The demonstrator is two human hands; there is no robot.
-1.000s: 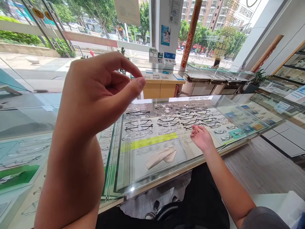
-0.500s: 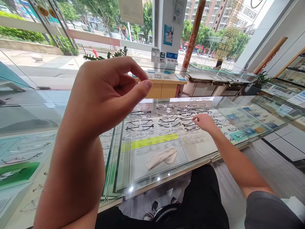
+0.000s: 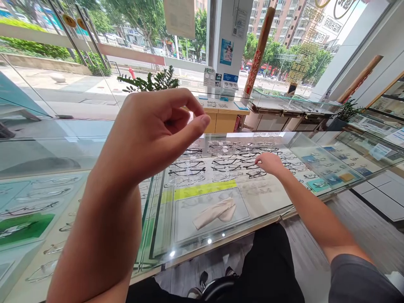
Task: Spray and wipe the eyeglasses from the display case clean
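My left hand (image 3: pixel 160 130) is raised large in the foreground above the glass counter (image 3: pixel 268 204). Its fingers are curled, and the thumb tip comes close to the index fingertip; nothing shows between them. My right hand (image 3: pixel 269 163) is farther off, over the right part of the counter, with fingers bent in. Its palm side is hidden, so anything inside cannot be seen. Through the glass near it are rows of eyeglasses (image 3: pixel 227 168). A crumpled pale cloth (image 3: pixel 216 211) lies on a rectangular mat (image 3: pixel 186 225) at the counter's near side, below a yellow-green strip (image 3: pixel 205 188).
Another glass case with glasses and a green tray (image 3: pixel 41 227) stands at the left. More display cases (image 3: pixel 334 160) continue to the right. A potted plant (image 3: pixel 151 81) is behind my left hand, by the windows. Below the counter edge are my legs (image 3: pixel 268 261) and a dark round object (image 3: pixel 221 284).
The whole scene sits slightly lower in the view. My left hand appears a little farther right and down. My right hand stays over the same part of the counter, fingers still bent.
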